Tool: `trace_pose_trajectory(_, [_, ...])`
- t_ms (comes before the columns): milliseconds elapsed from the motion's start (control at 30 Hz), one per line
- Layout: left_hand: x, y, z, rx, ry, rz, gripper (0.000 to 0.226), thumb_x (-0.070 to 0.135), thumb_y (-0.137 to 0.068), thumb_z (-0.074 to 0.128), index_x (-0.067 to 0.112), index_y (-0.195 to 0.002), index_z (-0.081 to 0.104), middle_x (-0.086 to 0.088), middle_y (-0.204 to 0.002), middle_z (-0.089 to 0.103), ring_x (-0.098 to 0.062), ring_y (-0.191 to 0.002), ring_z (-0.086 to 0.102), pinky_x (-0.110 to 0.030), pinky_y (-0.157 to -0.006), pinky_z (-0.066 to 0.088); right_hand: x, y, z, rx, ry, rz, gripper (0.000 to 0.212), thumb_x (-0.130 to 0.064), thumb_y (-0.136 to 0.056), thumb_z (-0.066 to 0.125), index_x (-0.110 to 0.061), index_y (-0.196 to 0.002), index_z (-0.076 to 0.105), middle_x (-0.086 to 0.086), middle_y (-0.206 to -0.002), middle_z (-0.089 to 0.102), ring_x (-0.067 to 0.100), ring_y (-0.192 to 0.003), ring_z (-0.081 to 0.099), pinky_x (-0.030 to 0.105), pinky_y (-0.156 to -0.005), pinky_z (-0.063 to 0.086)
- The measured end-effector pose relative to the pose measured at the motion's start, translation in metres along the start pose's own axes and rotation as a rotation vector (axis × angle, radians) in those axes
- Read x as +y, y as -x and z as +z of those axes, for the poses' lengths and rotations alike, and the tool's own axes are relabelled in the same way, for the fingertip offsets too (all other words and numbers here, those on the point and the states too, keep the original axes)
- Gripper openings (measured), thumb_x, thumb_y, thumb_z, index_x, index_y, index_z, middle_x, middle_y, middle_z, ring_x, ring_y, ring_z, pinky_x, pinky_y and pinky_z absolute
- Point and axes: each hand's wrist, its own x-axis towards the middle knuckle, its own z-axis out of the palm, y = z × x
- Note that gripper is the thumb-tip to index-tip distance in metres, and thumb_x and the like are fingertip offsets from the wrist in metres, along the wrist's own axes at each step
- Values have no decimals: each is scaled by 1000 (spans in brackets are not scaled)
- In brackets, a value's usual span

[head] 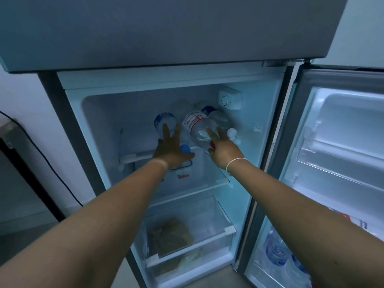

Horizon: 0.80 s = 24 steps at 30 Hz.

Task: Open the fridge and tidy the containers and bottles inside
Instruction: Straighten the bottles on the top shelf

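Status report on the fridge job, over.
Fridge door open. Left hand spread on blue-capped bottle; right hand on red-capped bottle. Grip on either unclear. More bottles crowd behind them.

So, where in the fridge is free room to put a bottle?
The left of the top shelf, between the fridge wall and the blue-capped bottle, looks bare. So do the upper door racks. The middle, around the red-labelled bottle, is crowded.

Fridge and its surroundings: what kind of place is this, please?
Probably a home kitchen or small flat. A two-door household fridge stands open, with water bottles on its shelf, a crisper drawer below, and a plain wall with a cable.
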Motion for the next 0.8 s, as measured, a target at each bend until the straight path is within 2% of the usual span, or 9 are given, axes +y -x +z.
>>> trace_pose_trajectory(133, [10, 7, -10, -8, -72, 8, 106, 49, -78, 67, 37, -150, -9, 1, -160, -24, -33, -150, 5, -46, -118, 27, 2, 17, -16, 65, -33, 18, 62, -21, -95, 46, -32, -150, 18, 8, -160, 11, 38, -129, 46, 40, -94, 47])
trace_pose_trajectory(267, [33, 19, -21, 37, -117, 96, 102, 52, -74, 66, 36, -151, 0, 1, -161, -8, -37, -147, 15, -48, -112, 37, 9, 43, -40, 76, -5, -11, 61, -25, -93, 50, -28, -149, 23, 8, -156, 20, 38, -129, 45, 42, -98, 45])
trace_pose_trajectory(500, [76, 29, -21, 69, -173, 171, 98, 57, -72, 66, 32, -150, 13, -7, -160, 9, -35, -143, 29, -44, -110, 39, 32, 69, -77, 101, 12, -26, 61, -28, -95, 49, -28, -149, 21, 5, -161, 11, 30, -141, 33, 40, -109, 36])
trace_pose_trajectory(600, [92, 36, -17, 80, -188, 217, 93, 52, -76, 64, 29, -151, 14, -7, -159, 14, -32, -143, 29, -39, -111, 38, 31, 76, -85, 101, -20, -51, 62, -29, -95, 49, -30, -150, 19, 3, -161, 12, 27, -144, 28, 39, -111, 33])
trace_pose_trajectory(700, [104, 46, -15, 79, -194, 237, 90, 51, -77, 63, 30, -151, 15, -6, -158, 17, -30, -141, 33, -40, -109, 40, 27, 84, -91, 90, -11, -106, 62, -29, -94, 48, -30, -150, 20, 2, -160, 14, 26, -143, 30, 41, -111, 35])
trace_pose_trajectory(800, [108, 57, -15, 85, -226, 230, 87, 50, -79, 61, 29, -151, 15, -6, -158, 19, -28, -140, 35, -41, -107, 42, 27, 94, -101, 87, -38, -110, 60, -28, -95, 47, -28, -150, 21, 3, -161, 13, 25, -145, 27, 38, -114, 30])
